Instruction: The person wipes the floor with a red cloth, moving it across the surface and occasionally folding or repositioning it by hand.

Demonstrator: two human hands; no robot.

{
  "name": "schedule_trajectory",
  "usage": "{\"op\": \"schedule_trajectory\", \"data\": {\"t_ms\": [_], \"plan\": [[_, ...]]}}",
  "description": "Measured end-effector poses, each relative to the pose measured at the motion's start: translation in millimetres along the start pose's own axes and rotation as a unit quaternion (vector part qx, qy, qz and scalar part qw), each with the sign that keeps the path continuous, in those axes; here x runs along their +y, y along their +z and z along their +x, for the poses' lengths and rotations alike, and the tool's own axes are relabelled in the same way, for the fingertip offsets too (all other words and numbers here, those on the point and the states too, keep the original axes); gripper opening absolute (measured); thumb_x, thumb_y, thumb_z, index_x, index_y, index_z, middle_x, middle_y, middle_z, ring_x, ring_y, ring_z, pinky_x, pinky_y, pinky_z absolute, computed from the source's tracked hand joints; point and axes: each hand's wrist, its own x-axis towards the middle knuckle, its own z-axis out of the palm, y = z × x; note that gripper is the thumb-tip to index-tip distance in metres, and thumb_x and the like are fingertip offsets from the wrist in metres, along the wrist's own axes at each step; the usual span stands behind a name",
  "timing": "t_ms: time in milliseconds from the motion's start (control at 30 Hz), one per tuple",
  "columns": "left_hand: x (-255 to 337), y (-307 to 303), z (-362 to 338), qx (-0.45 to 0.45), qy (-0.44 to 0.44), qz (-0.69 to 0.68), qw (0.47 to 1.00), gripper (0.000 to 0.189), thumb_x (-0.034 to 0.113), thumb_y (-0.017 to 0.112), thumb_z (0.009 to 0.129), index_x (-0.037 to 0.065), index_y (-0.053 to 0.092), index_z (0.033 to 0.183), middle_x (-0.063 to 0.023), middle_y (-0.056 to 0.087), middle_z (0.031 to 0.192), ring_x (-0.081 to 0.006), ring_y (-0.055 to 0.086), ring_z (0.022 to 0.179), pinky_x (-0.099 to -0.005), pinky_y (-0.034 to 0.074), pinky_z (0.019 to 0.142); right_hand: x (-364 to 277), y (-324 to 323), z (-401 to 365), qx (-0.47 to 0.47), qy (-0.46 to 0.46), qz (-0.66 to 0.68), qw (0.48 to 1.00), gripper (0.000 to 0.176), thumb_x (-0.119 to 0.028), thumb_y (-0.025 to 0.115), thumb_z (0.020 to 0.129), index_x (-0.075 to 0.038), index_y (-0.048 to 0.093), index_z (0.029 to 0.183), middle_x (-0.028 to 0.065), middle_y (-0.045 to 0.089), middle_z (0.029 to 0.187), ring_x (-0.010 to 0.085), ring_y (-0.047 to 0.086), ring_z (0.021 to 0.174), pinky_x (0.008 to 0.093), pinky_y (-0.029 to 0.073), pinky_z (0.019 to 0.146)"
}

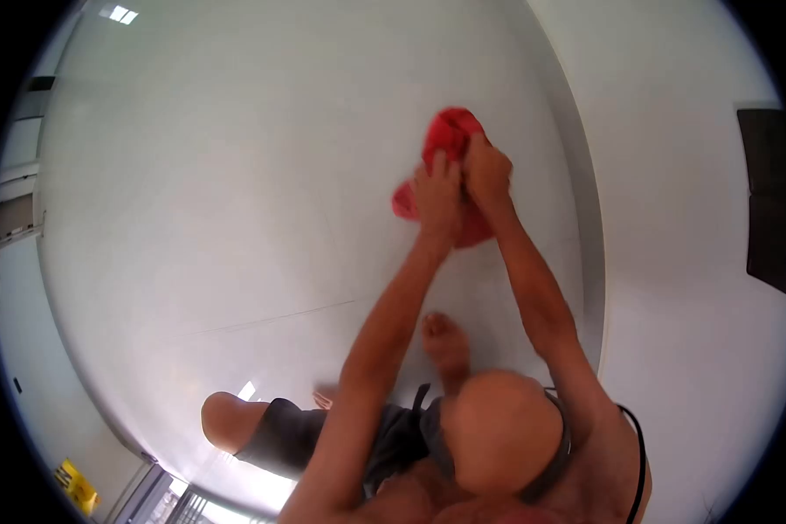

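A bunched red cloth is in front of me over the pale, glossy floor. My right hand is closed around its upper right part in a fist. Close beside it, my left hand grips the middle of the cloth, fingers pointing away from me. Loose folds spread out to the left of and below my hands. Whether the cloth touches the floor is hard to tell, as motion blurs it.
My bent knees and a bare foot are close below the cloth. A white wall with a skirting edge runs along the right, with a dark panel on it. A yellow sign shows at lower left.
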Motion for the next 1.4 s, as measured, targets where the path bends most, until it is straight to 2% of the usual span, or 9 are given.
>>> {"op": "schedule_trajectory", "data": {"t_ms": [167,300,533,733,900,1000,1167,1300,1400], "plan": [[96,49,-124,-0.029,0.041,-0.108,0.993,0.041,0.004,0.064,0.085,0.008,0.066,0.126,-0.0145,0.053,0.154,-0.0467,0.052,0.128,-0.0601,0.041,0.103,117,-55,-150,-0.011,0.037,-0.088,0.995,0.010,-0.015,0.060,0.098,-0.007,0.055,0.097,0.0204,0.070,0.076,0.0454,0.070,0.069,0.0610,0.053,0.062],[111,32,-182,-0.045,0.037,-0.159,0.986,0.043,0.003,0.065,0.084,0.008,0.066,0.126,-0.0142,0.052,0.156,-0.0461,0.050,0.132,-0.0617,0.039,0.105,114,-76,-216,-0.024,0.035,-0.075,0.996,0.008,-0.012,0.060,0.097,-0.007,0.054,0.096,0.0194,0.069,0.074,0.0441,0.069,0.068,0.0594,0.053,0.062],[37,20,-44,0.003,0.035,-0.089,0.995,0.039,0.004,0.068,0.081,0.010,0.064,0.120,-0.0130,0.056,0.147,-0.0446,0.051,0.124,-0.0599,0.040,0.100,55,-12,-59,0.006,0.036,-0.041,0.999,0.011,-0.016,0.062,0.097,-0.006,0.057,0.094,0.0199,0.072,0.076,0.0441,0.071,0.074,0.0572,0.055,0.065],[75,44,38,0.073,-0.004,-0.050,0.996,0.037,0.008,0.072,0.080,0.011,0.065,0.116,-0.0128,0.059,0.143,-0.0439,0.055,0.121,-0.0565,0.043,0.099,79,-44,35,-0.005,-0.079,-0.049,0.996,0.011,-0.017,0.062,0.098,-0.007,0.058,0.096,0.0199,0.073,0.082,0.0429,0.073,0.080,0.0563,0.057,0.068],[-35,-28,-81,0.106,-0.104,0.048,0.988,0.038,0.007,0.076,0.076,0.008,0.071,0.114,-0.0188,0.068,0.125,-0.0436,0.061,0.122,-0.0556,0.046,0.107,-66,14,-59,-0.123,-0.227,-0.013,0.966,0.010,-0.017,0.059,0.099,-0.008,0.064,0.101,0.0157,0.075,0.090,0.0336,0.076,0.085,0.0494,0.061,0.069],[-102,-83,-204,0.224,-0.187,0.045,0.955,0.042,0.009,0.082,0.077,0.004,0.071,0.117,-0.0203,0.068,0.133,-0.0424,0.063,0.118,-0.0479,0.052,0.101,-176,36,-171,-0.133,-0.327,0.016,0.936,0.013,-0.022,0.062,0.092,-0.010,0.067,0.094,0.0139,0.074,0.089,0.0297,0.072,0.087,0.0476,0.057,0.071],[-111,-145,-344,0.229,-0.292,0.137,0.918,0.052,0.021,0.087,0.079,0.008,0.067,0.125,-0.0151,0.065,0.142,-0.0377,0.062,0.122,-0.0487,0.047,0.110,-240,49,-301,-0.149,-0.427,0.058,0.890,0.011,-0.022,0.066,0.087,-0.011,0.066,0.090,0.0107,0.072,0.086,0.0275,0.072,0.084,0.0459,0.055,0.067],[-128,-142,-308,0.206,-0.337,0.172,0.902,0.048,0.025,0.083,0.085,0.006,0.066,0.127,-0.0176,0.064,0.142,-0.0387,0.060,0.124,-0.0531,0.047,0.107,-245,77,-286,-0.181,-0.464,0.112,0.860,0.015,-0.024,0.065,0.090,-0.009,0.062,0.091,0.0110,0.072,0.087,0.0303,0.072,0.078,0.0482,0.055,0.067],[-151,-132,-270,0.166,-0.431,0.039,0.886,0.045,0.027,0.079,0.089,0.009,0.068,0.129,-0.0128,0.062,0.146,-0.0368,0.055,0.131,-0.0488,0.050,0.107,-229,54,-237,-0.257,-0.344,0.300,0.852,0.010,-0.018,0.058,0.096,-0.008,0.059,0.096,0.0171,0.069,0.088,0.0392,0.071,0.082,0.0535,0.055,0.071]]}}
